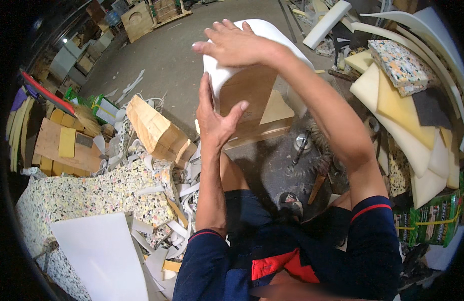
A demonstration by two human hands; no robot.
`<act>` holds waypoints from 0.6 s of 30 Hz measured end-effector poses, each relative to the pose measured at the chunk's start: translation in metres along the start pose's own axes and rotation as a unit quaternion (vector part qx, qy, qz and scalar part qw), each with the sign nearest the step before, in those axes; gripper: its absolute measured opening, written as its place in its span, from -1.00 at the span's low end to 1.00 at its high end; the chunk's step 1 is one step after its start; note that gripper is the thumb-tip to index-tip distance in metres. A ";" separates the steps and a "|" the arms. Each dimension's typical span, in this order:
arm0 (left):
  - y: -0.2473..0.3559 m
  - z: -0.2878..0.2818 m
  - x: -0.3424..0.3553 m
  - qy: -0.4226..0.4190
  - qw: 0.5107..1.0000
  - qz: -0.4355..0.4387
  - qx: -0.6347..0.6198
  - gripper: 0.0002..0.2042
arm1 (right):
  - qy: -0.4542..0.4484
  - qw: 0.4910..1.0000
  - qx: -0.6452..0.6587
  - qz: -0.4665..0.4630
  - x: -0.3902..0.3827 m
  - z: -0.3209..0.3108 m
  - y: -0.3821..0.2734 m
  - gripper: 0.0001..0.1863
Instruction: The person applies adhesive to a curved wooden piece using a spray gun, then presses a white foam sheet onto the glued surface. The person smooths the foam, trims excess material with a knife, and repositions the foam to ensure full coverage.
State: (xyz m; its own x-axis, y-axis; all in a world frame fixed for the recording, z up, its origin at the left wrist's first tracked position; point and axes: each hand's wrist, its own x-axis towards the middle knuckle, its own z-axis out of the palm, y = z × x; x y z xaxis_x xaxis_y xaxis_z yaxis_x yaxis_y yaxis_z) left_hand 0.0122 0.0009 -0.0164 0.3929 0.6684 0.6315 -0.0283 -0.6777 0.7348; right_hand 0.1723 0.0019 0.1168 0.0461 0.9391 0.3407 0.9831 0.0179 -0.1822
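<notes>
A wooden piece (246,90) topped with white foam padding (272,32) stands upright in front of me, at the upper middle. My right hand (234,46) lies on the white padding with its fingers outstretched and slightly apart. My left hand (217,115) grips the piece's left side, fingers running up along the white edge and thumb out toward the wooden face. Behind my right forearm, lower down, is a pale wooden base (259,133). On the floor beyond it lie a metal tool (303,145) and a wooden-handled brush (318,185).
Speckled foam (106,190), white sheets (96,246), scraps and a wooden block (159,128) crowd my left. Stacked yellow and white foam (400,120) and green packages (427,226) fill my right. Wooden panels (136,20) stand across the concrete floor (172,55).
</notes>
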 end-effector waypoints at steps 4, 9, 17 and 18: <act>-0.004 -0.015 -0.011 -0.017 0.998 -0.004 -0.057 -0.17 | 0.011 0.996 -0.069 0.049 0.003 0.015 0.009 -0.14; -0.014 -0.023 0.020 -0.036 0.982 -0.039 -0.182 -0.18 | 0.305 0.941 -0.126 -0.081 -0.009 0.006 0.013 -0.47; -0.007 -0.010 0.068 -0.068 0.990 -0.075 -0.099 -0.11 | 0.352 0.878 0.221 0.238 -0.170 0.083 -0.031 -0.48; -0.005 -0.009 0.071 -0.071 0.992 -0.076 -0.076 -0.10 | 0.361 0.864 0.236 0.258 -0.171 0.106 -0.022 -0.41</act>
State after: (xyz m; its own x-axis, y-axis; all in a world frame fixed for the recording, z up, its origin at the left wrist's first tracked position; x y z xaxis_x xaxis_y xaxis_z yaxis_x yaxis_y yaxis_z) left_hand 0.0317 0.0543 0.0271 0.5284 0.7023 0.4770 -0.0918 -0.5113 0.8545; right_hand 0.1240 -0.1226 -0.0351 0.7238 0.4067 0.5575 0.6244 -0.0419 -0.7800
